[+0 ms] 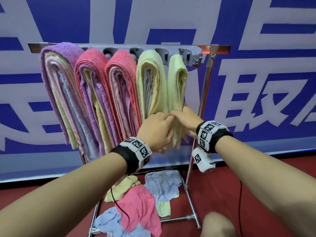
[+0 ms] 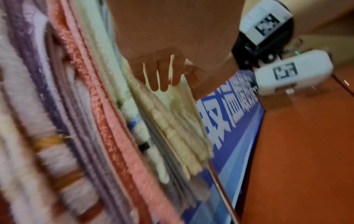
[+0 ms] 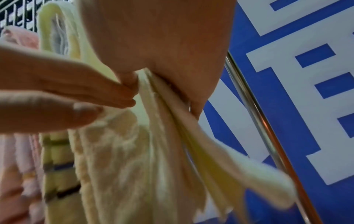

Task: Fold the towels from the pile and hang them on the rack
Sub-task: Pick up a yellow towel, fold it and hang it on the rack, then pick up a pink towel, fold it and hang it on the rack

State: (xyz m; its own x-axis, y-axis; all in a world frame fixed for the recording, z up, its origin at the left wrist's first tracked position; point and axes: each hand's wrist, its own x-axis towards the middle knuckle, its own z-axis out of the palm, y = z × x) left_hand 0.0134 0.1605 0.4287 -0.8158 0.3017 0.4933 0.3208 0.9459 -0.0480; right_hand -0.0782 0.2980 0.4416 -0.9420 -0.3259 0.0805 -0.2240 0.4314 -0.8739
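The pale yellow towel [image 1: 177, 86] hangs folded over the rightmost arm of the rack [image 1: 191, 53], and both hands work its lower part: the left hand [image 1: 156, 130] pinches the hanging layers from the left with curled fingers, while the right hand [image 1: 185, 115] has its thumb and palm closed on them from the right. To finish this well, I would draw both sides down evenly until the edges match, keeping clear of the neighbouring yellow bundle [image 1: 150, 82]. More towels wait in the pile [image 1: 142, 200] on the floor beneath.

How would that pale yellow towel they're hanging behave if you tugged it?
Probably floppy: the pale yellow towel drapes limply over its rack arm, layers splaying below both hands. It looks light and thin. A sideways tug might slide it off, since nothing visible clips it on.
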